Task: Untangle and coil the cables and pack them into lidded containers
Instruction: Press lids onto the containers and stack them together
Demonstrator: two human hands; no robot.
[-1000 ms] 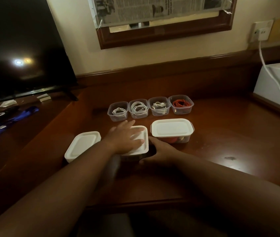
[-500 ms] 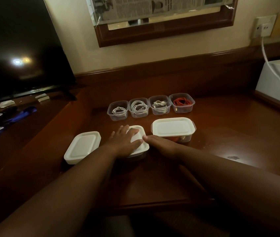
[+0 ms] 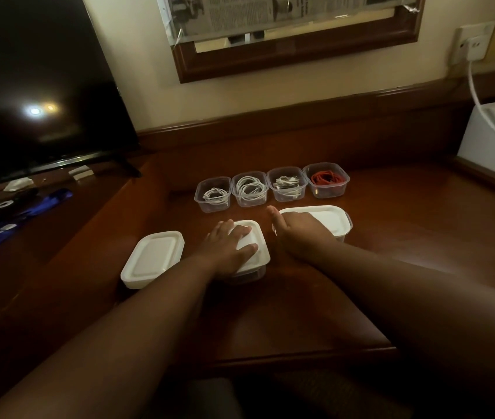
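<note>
Three white-lidded containers stand in a row on the wooden desk (image 3: 406,237). My left hand (image 3: 228,246) lies flat on the lid of the middle container (image 3: 255,252), fingers spread and pressing down. My right hand (image 3: 297,234) rests on the near left corner of the right container (image 3: 328,220), thumb raised, fingers hidden under the palm. The left container (image 3: 154,258) stands untouched. Behind them, several small clear tubs without lids hold coiled cables: white coils in three tubs (image 3: 249,189) and a red coil in the rightmost tub (image 3: 328,179).
A dark TV screen (image 3: 37,86) stands at the left, with blue and white items (image 3: 13,219) on the lower shelf below it. A white appliance (image 3: 494,137) with a white cord to a wall socket (image 3: 473,43) sits at the right. A framed mirror (image 3: 294,40) hangs above.
My right hand has moved from the middle container's right edge up onto the right container's lid corner. My left hand stays pressed on the middle lid.
</note>
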